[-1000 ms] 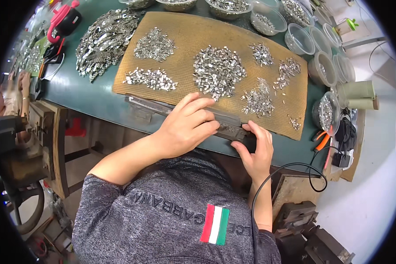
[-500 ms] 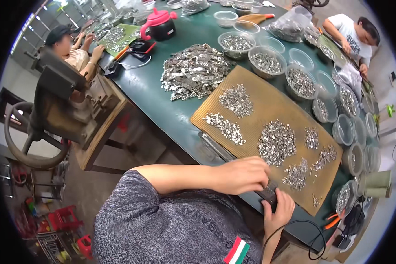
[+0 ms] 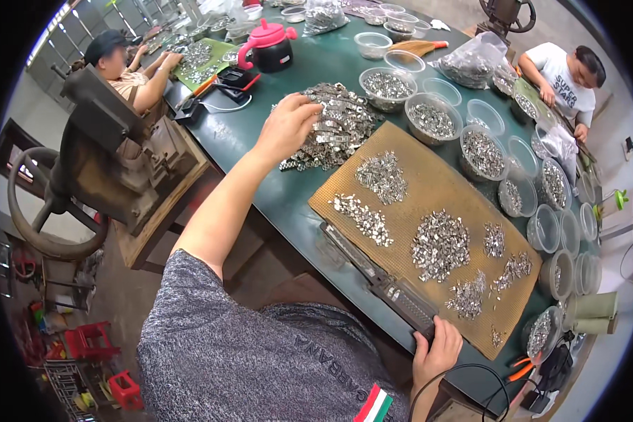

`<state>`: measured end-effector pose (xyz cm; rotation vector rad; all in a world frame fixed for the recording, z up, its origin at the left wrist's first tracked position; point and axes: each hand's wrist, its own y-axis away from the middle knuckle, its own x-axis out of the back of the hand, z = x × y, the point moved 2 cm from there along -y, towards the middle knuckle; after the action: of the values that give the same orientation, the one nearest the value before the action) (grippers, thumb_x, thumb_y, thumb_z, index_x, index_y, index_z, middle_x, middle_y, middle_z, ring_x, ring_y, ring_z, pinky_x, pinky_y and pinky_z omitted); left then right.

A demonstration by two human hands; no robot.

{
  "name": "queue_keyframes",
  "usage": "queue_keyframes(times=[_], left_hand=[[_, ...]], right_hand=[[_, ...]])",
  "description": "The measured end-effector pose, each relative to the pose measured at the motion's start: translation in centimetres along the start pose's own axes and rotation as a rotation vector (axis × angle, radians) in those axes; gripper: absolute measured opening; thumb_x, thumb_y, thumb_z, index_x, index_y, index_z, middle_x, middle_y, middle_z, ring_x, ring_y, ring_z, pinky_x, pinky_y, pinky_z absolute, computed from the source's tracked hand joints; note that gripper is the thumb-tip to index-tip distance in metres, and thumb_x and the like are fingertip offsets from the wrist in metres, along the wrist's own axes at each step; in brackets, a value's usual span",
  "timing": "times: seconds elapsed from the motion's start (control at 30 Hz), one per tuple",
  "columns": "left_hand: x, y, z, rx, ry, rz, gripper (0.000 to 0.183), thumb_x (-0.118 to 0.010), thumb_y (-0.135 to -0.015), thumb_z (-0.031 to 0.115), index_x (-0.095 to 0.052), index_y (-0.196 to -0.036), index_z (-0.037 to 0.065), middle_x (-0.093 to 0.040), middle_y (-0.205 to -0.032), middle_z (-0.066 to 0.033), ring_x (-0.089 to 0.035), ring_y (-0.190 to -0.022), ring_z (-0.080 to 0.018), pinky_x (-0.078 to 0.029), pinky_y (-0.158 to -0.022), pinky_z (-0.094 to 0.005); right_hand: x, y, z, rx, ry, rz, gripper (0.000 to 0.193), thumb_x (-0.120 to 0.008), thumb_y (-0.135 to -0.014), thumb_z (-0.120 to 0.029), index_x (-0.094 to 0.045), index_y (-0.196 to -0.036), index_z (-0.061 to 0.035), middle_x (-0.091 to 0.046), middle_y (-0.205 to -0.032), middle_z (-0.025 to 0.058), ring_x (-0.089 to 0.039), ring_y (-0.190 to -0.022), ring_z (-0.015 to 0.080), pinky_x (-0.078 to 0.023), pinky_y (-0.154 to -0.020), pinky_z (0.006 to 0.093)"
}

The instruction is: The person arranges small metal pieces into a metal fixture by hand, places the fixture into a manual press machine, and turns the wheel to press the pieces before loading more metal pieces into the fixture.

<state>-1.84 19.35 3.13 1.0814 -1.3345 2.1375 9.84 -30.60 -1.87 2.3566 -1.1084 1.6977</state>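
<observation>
My left hand is stretched out to a heap of silver metal link strips, with its fingers bent together at the heap's near left side. Whether a strip is between the fingertips is hidden. My right hand closes round the near right end of a long dark metal holder at the table edge, thumb on one side and fingers on the other. Beside the holder lies a tan ribbed mat bearing several separate piles of small silver parts, the largest pile near its middle.
Clear plastic tubs, many holding metal parts, line the table's far right. A pink and black jug stands beyond the heap. A press with a handwheel is at left. Orange-handled pliers and a black cable lie near my right hand. Other people sit across the table.
My left hand has left the holder and moved up and left to the heap of strips. More of the holder shows now. My right hand stays at its end.
</observation>
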Motion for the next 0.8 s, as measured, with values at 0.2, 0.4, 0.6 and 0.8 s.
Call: queue_keyframes(times=[0.2, 0.4, 0.6, 0.8], left_hand=[[-5.0, 1.4, -0.7, -0.174, -0.207, -0.105, 0.049, -0.067, -0.096, 0.038, -0.061, -0.142, 0.02, -0.051, -0.151, -0.0205, -0.044, -0.141, -0.0442, -0.038, -0.113, -0.0552], [-1.9, 3.0, 5.8, -0.206, 0.132, 0.018, 0.039, -0.071, -0.096, 0.021, -0.067, -0.134, 0.015, -0.055, -0.149, -0.0152, -0.039, -0.146, -0.0423, -0.035, -0.117, -0.0516], [-1.4, 8.0, 15.7, -0.295, 0.486, -0.243, 0.032, -0.069, -0.087, -0.001, -0.07, -0.119, 0.005, -0.062, -0.14, -0.0172, -0.041, -0.147, -0.0457, -0.036, -0.117, -0.0529], [-0.8, 11.4, 21.7, -0.479, 0.758, -0.37, 0.04, -0.081, -0.079, 0.009, -0.071, -0.117, 0.006, -0.065, -0.128, -0.014, -0.053, -0.133, -0.0433, -0.047, -0.106, -0.054]], right_hand=[[0.2, -0.6, -0.1, 0.012, 0.052, 0.007, 0.051, -0.082, -0.081, -0.022, -0.066, -0.125, -0.0037, -0.066, -0.118, 0.0142, -0.06, -0.112, 0.0354, -0.045, -0.098, 0.0467], [0.5, -1.5, -0.3, -0.062, 0.024, -0.01, 0.053, -0.084, -0.078, -0.023, -0.067, -0.125, -0.0053, -0.067, -0.12, 0.0114, -0.061, -0.112, 0.0334, -0.046, -0.097, 0.0455], [1.1, -1.8, -0.3, -0.048, -0.076, 0.023, 0.053, -0.085, -0.078, -0.025, -0.068, -0.124, -0.0047, -0.069, -0.119, 0.0129, -0.064, -0.11, 0.0345, -0.05, -0.095, 0.0444], [3.9, -2.9, 1.9, -0.087, -0.007, 0.265, 0.024, -0.074, -0.084, 0.004, -0.072, -0.106, -0.0035, -0.073, -0.104, 0.0127, -0.069, -0.098, 0.0331, -0.056, -0.088, 0.0411]])
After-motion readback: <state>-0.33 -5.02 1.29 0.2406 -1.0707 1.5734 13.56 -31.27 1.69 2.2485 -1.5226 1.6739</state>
